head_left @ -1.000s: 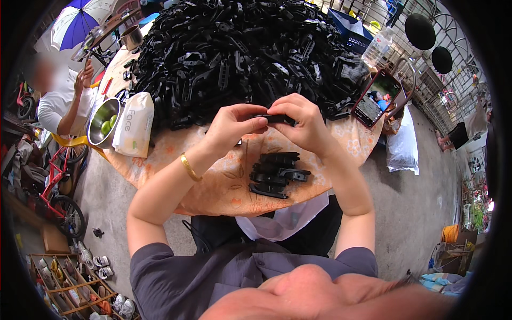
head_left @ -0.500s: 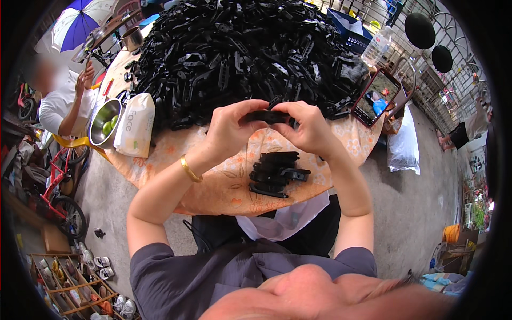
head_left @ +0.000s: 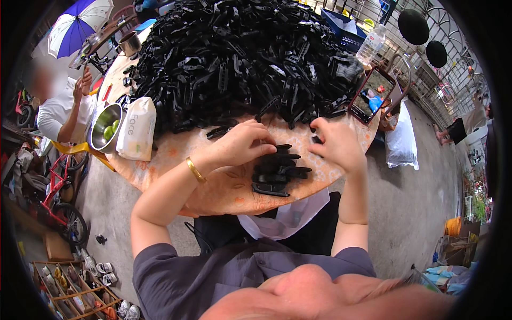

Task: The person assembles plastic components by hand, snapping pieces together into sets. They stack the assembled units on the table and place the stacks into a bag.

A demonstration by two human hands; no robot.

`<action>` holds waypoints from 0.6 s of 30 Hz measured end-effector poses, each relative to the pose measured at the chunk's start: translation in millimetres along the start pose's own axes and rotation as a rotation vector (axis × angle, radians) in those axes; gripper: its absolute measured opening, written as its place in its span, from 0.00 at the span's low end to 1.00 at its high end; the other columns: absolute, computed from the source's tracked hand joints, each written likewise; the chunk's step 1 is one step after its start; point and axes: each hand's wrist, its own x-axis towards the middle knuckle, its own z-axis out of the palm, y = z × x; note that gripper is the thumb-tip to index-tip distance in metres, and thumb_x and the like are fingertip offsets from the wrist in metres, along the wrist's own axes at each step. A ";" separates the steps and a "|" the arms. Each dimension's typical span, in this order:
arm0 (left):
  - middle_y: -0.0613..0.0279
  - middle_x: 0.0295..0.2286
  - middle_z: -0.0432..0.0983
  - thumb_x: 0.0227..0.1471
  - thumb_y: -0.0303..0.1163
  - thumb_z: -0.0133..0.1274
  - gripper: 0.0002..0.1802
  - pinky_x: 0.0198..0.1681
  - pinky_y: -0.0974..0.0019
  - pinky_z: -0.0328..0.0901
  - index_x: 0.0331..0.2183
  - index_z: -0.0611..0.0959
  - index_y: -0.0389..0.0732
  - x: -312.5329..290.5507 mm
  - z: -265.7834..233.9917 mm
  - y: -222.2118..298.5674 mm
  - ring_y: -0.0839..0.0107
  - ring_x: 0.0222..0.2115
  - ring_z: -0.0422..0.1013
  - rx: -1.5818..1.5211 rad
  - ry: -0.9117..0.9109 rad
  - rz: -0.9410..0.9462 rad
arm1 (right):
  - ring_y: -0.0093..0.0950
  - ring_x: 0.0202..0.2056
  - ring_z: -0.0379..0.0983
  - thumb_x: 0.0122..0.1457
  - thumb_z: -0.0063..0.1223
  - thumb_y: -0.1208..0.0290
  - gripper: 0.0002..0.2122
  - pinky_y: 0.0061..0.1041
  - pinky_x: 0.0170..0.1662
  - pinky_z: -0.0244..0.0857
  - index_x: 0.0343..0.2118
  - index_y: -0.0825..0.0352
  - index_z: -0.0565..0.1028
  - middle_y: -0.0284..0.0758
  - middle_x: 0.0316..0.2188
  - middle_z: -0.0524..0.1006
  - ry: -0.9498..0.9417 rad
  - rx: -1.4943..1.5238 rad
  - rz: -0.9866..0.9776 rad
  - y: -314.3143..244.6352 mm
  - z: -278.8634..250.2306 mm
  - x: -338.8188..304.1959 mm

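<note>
The person wears a dark purplish-grey shirt (head_left: 229, 274) with short sleeves (head_left: 154, 260), black legwear (head_left: 326, 224), and a smooth gold-coloured bangle (head_left: 196, 170) above the bare left hand (head_left: 241, 144), the right hand (head_left: 340, 145) equally bare.

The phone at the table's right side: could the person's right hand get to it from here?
Probably yes: the right hand is on that same side, and the phone stands just beyond it, with only tablecloth and a few black parts visible nearby.
</note>
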 end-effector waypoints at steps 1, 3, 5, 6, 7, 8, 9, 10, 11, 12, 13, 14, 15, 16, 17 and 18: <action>0.56 0.29 0.76 0.47 0.31 0.58 0.10 0.36 0.62 0.66 0.32 0.82 0.36 0.3 0.9 -0.5 0.59 0.32 0.71 -0.003 0.001 -0.018 | 0.41 0.33 0.75 0.48 0.60 0.66 0.15 0.38 0.35 0.67 0.38 0.65 0.72 0.42 0.30 0.77 0.007 0.020 -0.120 1.3 7.2 -4.0; 0.55 0.29 0.76 0.49 0.32 0.57 0.10 0.36 0.62 0.66 0.31 0.82 0.35 -0.9 1.2 0.0 0.59 0.32 0.71 -0.005 0.007 -0.039 | 0.39 0.34 0.74 0.47 0.58 0.70 0.15 0.36 0.36 0.67 0.39 0.65 0.72 0.40 0.31 0.76 0.026 0.091 -0.177 1.2 13.2 -6.2; 0.55 0.29 0.76 0.50 0.32 0.55 0.10 0.35 0.62 0.66 0.31 0.82 0.35 1.2 1.5 1.9 0.59 0.31 0.71 -0.055 -0.011 -0.092 | 0.37 0.35 0.72 0.48 0.55 0.73 0.13 0.34 0.35 0.67 0.39 0.64 0.72 0.38 0.30 0.73 0.194 0.000 -0.255 -6.8 8.6 -1.3; 0.55 0.29 0.76 0.50 0.32 0.55 0.10 0.35 0.62 0.66 0.31 0.82 0.35 2.0 1.4 1.8 0.59 0.31 0.71 -0.056 -0.008 -0.090 | 0.34 0.34 0.71 0.47 0.54 0.75 0.11 0.33 0.34 0.67 0.36 0.64 0.73 0.36 0.27 0.70 0.271 -0.035 -0.255 -9.1 8.9 7.7; 0.55 0.29 0.76 0.51 0.31 0.55 0.10 0.34 0.64 0.67 0.32 0.82 0.35 2.8 0.6 1.9 0.61 0.31 0.72 -0.046 -0.011 -0.100 | 0.34 0.34 0.71 0.47 0.54 0.75 0.11 0.33 0.34 0.67 0.36 0.64 0.73 0.36 0.27 0.70 0.272 -0.036 -0.254 -8.5 12.3 16.1; 0.56 0.29 0.76 0.51 0.31 0.55 0.10 0.34 0.65 0.67 0.34 0.82 0.35 3.2 -0.7 2.0 0.63 0.31 0.73 -0.034 -0.014 -0.110 | 0.33 0.32 0.71 0.45 0.55 0.75 0.09 0.32 0.33 0.67 0.32 0.64 0.74 0.36 0.26 0.70 0.283 -0.142 -0.321 -6.2 19.6 25.5; 0.56 0.29 0.76 0.51 0.31 0.55 0.10 0.34 0.65 0.67 0.34 0.82 0.35 3.9 0.0 3.0 0.63 0.31 0.73 -0.032 -0.015 -0.107 | 0.32 0.31 0.71 0.44 0.55 0.75 0.07 0.31 0.31 0.67 0.29 0.64 0.74 0.35 0.26 0.70 0.293 -0.248 -0.387 -3.6 28.7 34.4; 0.56 0.30 0.77 0.51 0.30 0.55 0.11 0.35 0.66 0.68 0.37 0.81 0.35 4.2 1.9 3.3 0.66 0.31 0.73 -0.116 0.056 -0.217 | 0.30 0.28 0.71 0.40 0.56 0.74 0.05 0.28 0.29 0.66 0.21 0.62 0.72 0.33 0.23 0.70 0.353 -0.371 -0.449 -7.5 37.4 44.0; 0.57 0.31 0.77 0.50 0.30 0.55 0.13 0.35 0.68 0.69 0.39 0.80 0.35 4.7 2.5 3.6 0.70 0.32 0.74 -0.200 0.126 -0.326 | 0.30 0.28 0.71 0.40 0.56 0.74 0.05 0.28 0.29 0.66 0.21 0.62 0.72 0.33 0.23 0.70 0.354 -0.372 -0.450 -7.0 38.4 48.3; 0.58 0.32 0.77 0.49 0.27 0.57 0.18 0.37 0.69 0.70 0.44 0.77 0.36 6.2 0.0 3.8 0.74 0.33 0.74 -0.196 0.120 -0.365 | 0.29 0.27 0.70 0.39 0.56 0.73 0.05 0.27 0.28 0.66 0.20 0.62 0.71 0.32 0.22 0.70 0.333 -0.340 -0.525 -6.6 37.6 51.3; 0.58 0.32 0.77 0.49 0.27 0.57 0.18 0.37 0.69 0.70 0.44 0.77 0.36 4.9 0.9 2.7 0.74 0.33 0.74 -0.193 0.124 -0.369 | 0.29 0.26 0.70 0.38 0.56 0.73 0.05 0.25 0.28 0.66 0.18 0.61 0.70 0.31 0.22 0.70 0.310 -0.302 -0.606 -11.2 34.7 54.8; 0.57 0.32 0.77 0.47 0.26 0.58 0.19 0.38 0.69 0.70 0.44 0.77 0.36 3.9 3.7 0.5 0.74 0.33 0.74 -0.224 0.228 -0.347 | 0.30 0.26 0.70 0.40 0.57 0.71 0.05 0.27 0.28 0.66 0.19 0.61 0.71 0.30 0.21 0.69 0.302 -0.241 -0.612 -17.3 31.5 58.4; 0.57 0.32 0.77 0.46 0.25 0.59 0.21 0.38 0.70 0.70 0.45 0.76 0.36 3.1 5.2 -0.7 0.74 0.33 0.74 -0.255 0.331 -0.324 | 0.30 0.26 0.70 0.40 0.57 0.71 0.05 0.27 0.28 0.66 0.19 0.61 0.71 0.30 0.21 0.69 0.302 -0.238 -0.618 -24.9 29.2 63.7; 0.57 0.32 0.77 0.44 0.23 0.60 0.23 0.38 0.70 0.70 0.45 0.76 0.35 5.1 5.2 1.9 0.75 0.33 0.74 -0.232 0.350 -0.322 | 0.30 0.27 0.69 0.41 0.57 0.71 0.04 0.27 0.29 0.66 0.21 0.61 0.73 0.30 0.21 0.69 0.315 -0.078 -0.662 -31.0 26.6 68.2; 0.57 0.32 0.77 0.44 0.23 0.60 0.23 0.38 0.70 0.70 0.45 0.76 0.35 6.0 4.2 3.8 0.75 0.33 0.74 -0.236 0.352 -0.324 | 0.30 0.27 0.69 0.42 0.58 0.71 0.04 0.27 0.29 0.66 0.22 0.60 0.74 0.30 0.22 0.69 0.326 0.083 -0.703 -36.8 24.4 72.5; 0.57 0.32 0.77 0.44 0.24 0.60 0.23 0.37 0.71 0.70 0.45 0.76 0.35 6.8 3.0 5.3 0.75 0.32 0.74 -0.215 0.359 -0.329 | 0.30 0.28 0.69 0.43 0.58 0.71 0.05 0.27 0.30 0.67 0.25 0.60 0.76 0.30 0.22 0.71 0.292 0.068 -0.705 -41.7 22.6 76.2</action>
